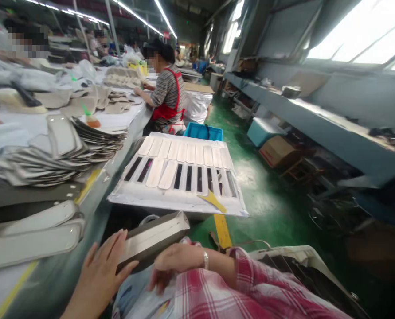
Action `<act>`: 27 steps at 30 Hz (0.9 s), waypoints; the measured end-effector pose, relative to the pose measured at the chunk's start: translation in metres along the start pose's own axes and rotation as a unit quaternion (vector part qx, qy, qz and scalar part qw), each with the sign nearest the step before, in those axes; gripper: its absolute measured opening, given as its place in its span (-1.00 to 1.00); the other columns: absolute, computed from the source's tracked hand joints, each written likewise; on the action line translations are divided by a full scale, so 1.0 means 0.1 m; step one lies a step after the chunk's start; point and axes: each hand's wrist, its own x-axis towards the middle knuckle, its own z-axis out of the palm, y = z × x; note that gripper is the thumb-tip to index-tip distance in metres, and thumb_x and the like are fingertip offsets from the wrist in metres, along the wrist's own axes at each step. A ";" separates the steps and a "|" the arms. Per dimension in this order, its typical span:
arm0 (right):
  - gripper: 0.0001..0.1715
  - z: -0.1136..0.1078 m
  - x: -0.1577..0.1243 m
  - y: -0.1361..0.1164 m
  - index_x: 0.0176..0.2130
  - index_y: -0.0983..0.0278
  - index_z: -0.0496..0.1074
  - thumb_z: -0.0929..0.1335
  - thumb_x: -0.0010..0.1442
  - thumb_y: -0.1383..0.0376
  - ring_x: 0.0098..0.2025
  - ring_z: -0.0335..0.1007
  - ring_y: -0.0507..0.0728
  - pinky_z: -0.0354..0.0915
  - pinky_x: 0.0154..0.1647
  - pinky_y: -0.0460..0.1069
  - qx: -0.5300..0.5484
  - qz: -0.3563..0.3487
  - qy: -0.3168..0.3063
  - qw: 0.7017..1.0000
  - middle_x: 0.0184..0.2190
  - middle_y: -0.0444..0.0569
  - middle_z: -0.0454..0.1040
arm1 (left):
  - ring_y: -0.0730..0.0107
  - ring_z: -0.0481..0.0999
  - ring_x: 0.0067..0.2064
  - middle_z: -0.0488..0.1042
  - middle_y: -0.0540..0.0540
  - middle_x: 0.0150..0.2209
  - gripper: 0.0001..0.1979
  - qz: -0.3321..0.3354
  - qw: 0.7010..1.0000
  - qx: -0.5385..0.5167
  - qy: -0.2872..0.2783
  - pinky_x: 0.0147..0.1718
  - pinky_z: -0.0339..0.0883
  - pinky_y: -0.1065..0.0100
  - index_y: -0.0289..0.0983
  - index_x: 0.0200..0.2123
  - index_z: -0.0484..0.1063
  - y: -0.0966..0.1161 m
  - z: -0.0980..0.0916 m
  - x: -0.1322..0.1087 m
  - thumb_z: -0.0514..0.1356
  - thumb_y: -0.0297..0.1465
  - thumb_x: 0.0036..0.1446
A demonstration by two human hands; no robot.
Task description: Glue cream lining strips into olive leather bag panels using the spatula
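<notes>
My left hand point(99, 279) grips the lower edge of a dark-backed panel with a pale lining point(154, 237), probably a bag part, which stands tilted above my lap. My right hand point(172, 266), with a silver bracelet and a red plaid sleeve, lies just below the panel. Its fingers hang apart over a printed plastic bag point(144, 301) on my lap and hold nothing. Two similar pale panels point(31, 243) lie on the table edge to the left of my left hand.
A white board point(180, 175) of pale strips and dark slots lies ahead. Stacked panels point(57, 155) cover the long table at left. A co-worker point(167, 91) in a red apron sits beyond, by a blue crate point(203, 131). A bench point(317, 110) runs along the right wall.
</notes>
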 end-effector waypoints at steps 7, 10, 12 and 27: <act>-0.66 -1.55 -0.53 0.35 -0.25 0.39 0.39 0.15 0.24 0.23 -0.16 0.35 0.16 0.23 -0.20 -0.01 -0.250 0.155 0.351 0.889 -0.22 0.13 0.41 | 0.02 0.19 0.13 0.20 -0.29 0.15 -0.18 0.067 0.987 0.042 -0.137 0.05 -0.02 0.07 -0.36 0.18 0.09 0.70 0.39 0.73 0.06 0.03 -0.07; -0.68 -1.96 -0.47 0.50 -0.09 0.40 0.32 0.23 0.17 0.29 0.06 0.16 0.29 0.15 -0.06 0.05 -0.326 0.200 0.417 0.824 -0.03 0.26 0.27 | 0.00 0.20 0.11 0.24 -0.33 0.11 -0.19 0.071 0.988 0.050 -0.129 0.03 -0.01 0.07 -0.40 0.17 0.11 0.85 0.43 0.81 0.04 0.01 -0.05; -0.65 -2.14 -0.34 0.58 -0.07 0.39 0.30 0.27 0.13 0.31 0.08 0.12 0.32 0.14 -0.05 0.09 -0.363 0.226 0.418 0.802 0.00 0.28 0.24 | 0.00 0.21 0.10 0.26 -0.34 0.10 -0.22 0.076 0.988 0.053 -0.122 0.03 -0.01 0.07 -0.40 0.15 0.13 0.88 0.43 0.80 0.04 0.00 -0.03; -0.32 -2.49 0.18 0.76 0.14 0.46 0.09 0.31 0.05 0.34 -0.02 0.24 0.38 0.18 -0.15 0.13 -0.478 0.260 0.318 0.776 -0.04 0.37 0.24 | -0.03 0.29 -0.05 0.33 -0.34 -0.04 -0.23 0.057 0.993 0.073 -0.068 0.03 -0.01 0.03 -0.44 0.05 0.22 1.08 0.32 0.84 0.20 -0.03 -0.15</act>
